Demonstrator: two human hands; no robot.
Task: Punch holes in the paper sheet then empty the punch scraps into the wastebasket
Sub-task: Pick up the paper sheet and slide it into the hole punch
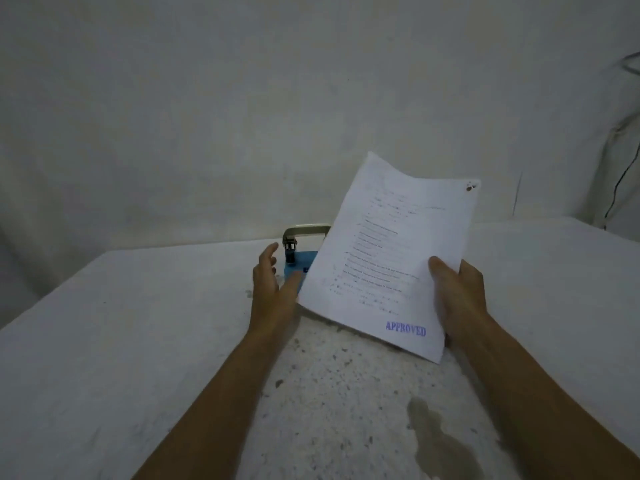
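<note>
A white printed paper sheet point(391, 251) with a blue "APPROVED" stamp is held tilted above the table, gripped at its right edge by my right hand point(457, 292). A small dark mark sits at its top right corner. Behind it stands a blue hole punch point(298, 263) with a metal lever, partly hidden by the sheet. My left hand point(272, 285) hovers open just in front of the punch, its fingers spread, close to the sheet's left edge. No wastebasket is in view.
The white speckled table point(138, 341) runs to a pale wall at the back. A wet-looking stain point(436, 438) marks the table near my right forearm. A dark cable point(620, 188) hangs at the far right.
</note>
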